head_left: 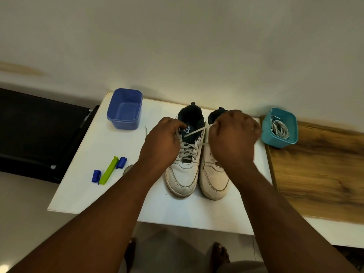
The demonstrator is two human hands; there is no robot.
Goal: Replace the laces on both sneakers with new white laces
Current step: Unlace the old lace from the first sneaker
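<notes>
Hands at work on the laces of a white sneaker pair.

Both sneakers stand side by side on the white table [94, 154], toes toward the near edge. The left hand [161, 142] curls over the left sneaker [184, 170], fingers pinching its grey lace [188, 149] near the top eyelets. The right hand [233, 134] pinches a lace end [197, 132] pulled taut across the right sneaker [213, 180]. New white laces [279, 129] lie coiled in the teal tub [279, 141] far right; a blue tub [125, 109] sits far left.

home: bare feet [221, 255], plain wall [177, 46]
</notes>
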